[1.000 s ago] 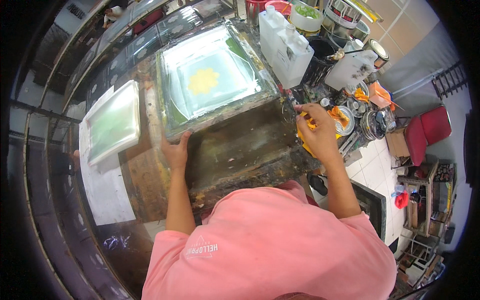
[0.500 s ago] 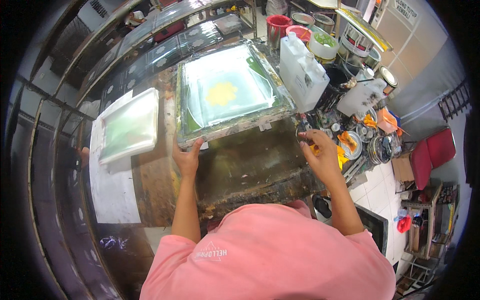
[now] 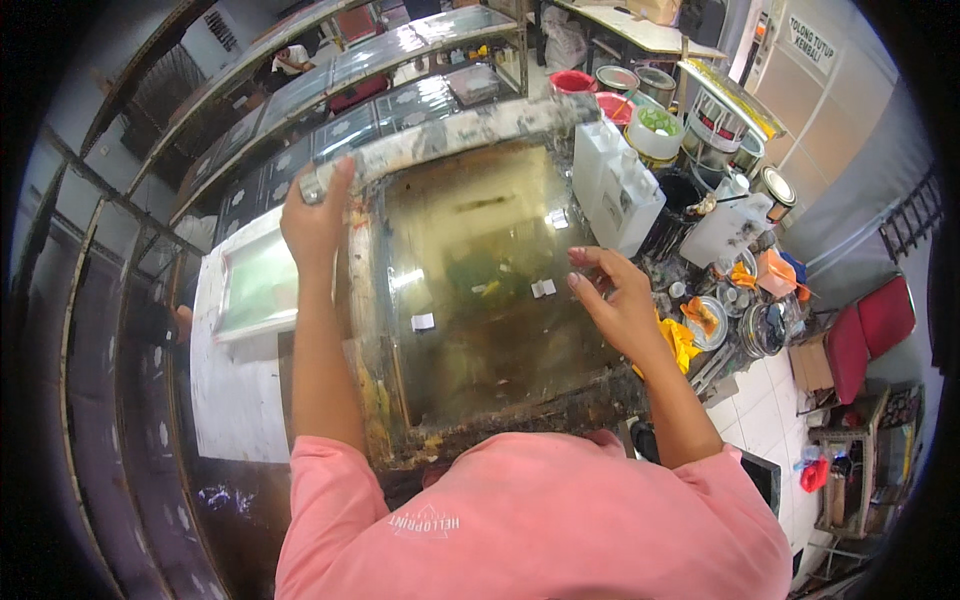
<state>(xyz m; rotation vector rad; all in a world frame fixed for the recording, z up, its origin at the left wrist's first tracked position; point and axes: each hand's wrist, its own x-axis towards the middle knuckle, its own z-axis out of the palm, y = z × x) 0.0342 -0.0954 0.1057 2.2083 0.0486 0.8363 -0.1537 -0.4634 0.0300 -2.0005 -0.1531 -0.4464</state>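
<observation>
A paint-stained screen printing frame (image 3: 450, 142) is tilted up at the far side of the bench, its near edge raised toward me. My left hand (image 3: 316, 215) is closed around the left corner of that edge. Below lies a glossy, stained glass-like plate (image 3: 480, 370) with reflections on it. Two small white tabs, one at the left (image 3: 423, 321) and one at the right (image 3: 543, 288), sit on the plate. My right hand (image 3: 612, 295) is over the plate's right side, fingers apart and holding nothing. The mesh of the frame is hidden by the tilt.
On the left, a pale translucent stack of sheets (image 3: 258, 285) lies on white paper (image 3: 238, 405). White jugs (image 3: 618, 185), paint tins (image 3: 712, 125) and orange cloths (image 3: 680, 343) crowd the right. Drying racks (image 3: 400, 75) stand behind; a red chair (image 3: 870, 310) is at right.
The screen frame has swung up from lying low to steeply tilted, lifted by my left hand. The plate underneath is now exposed. My right hand has moved left, over the plate.
</observation>
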